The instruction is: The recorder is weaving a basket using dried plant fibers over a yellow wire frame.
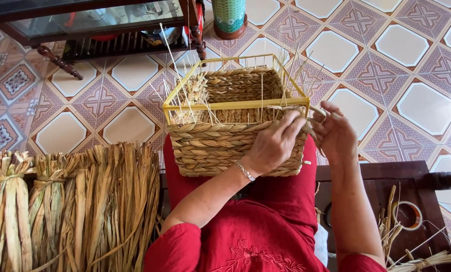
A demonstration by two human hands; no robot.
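Half-woven rectangular basket of braided straw-coloured fibre (220, 143) rests on the person's lap, over red clothing (266, 221), its near wall facing the camera. A yellow metal wire frame (235, 104) forms its skeleton; the upper rim is bare wire on all four sides, with weaving filled in below. Thin pale upright stakes (177, 60) stick up from the walls, thickest at the far left corner.

Left hand (273, 143) lies over the near right corner of the basket, fingers curled onto the top row of braid, pinching a flat dried fibre strand (313, 118). A thin silver bracelet (245, 171) sits at that wrist. Right hand (336, 133) is just beside the same corner, outside the frame, fingers closed on the same strand where it loops past the wire. Both hands are clenched on the strand, nearly touching each other.

Left of the lap, tied bundles of long dried flat reeds (69, 201) stand upright, tips toward the camera. Right of the lap, a dark wooden seat or bench (386, 174) carries loose reed scraps (391, 226) and a roll of tape (406, 214).

Beyond the basket: patterned floor tiles in cream and mauve (401, 45), a dark wooden glass-topped table (94, 22) at upper left, and a green cylindrical stand (229, 17) at top centre.
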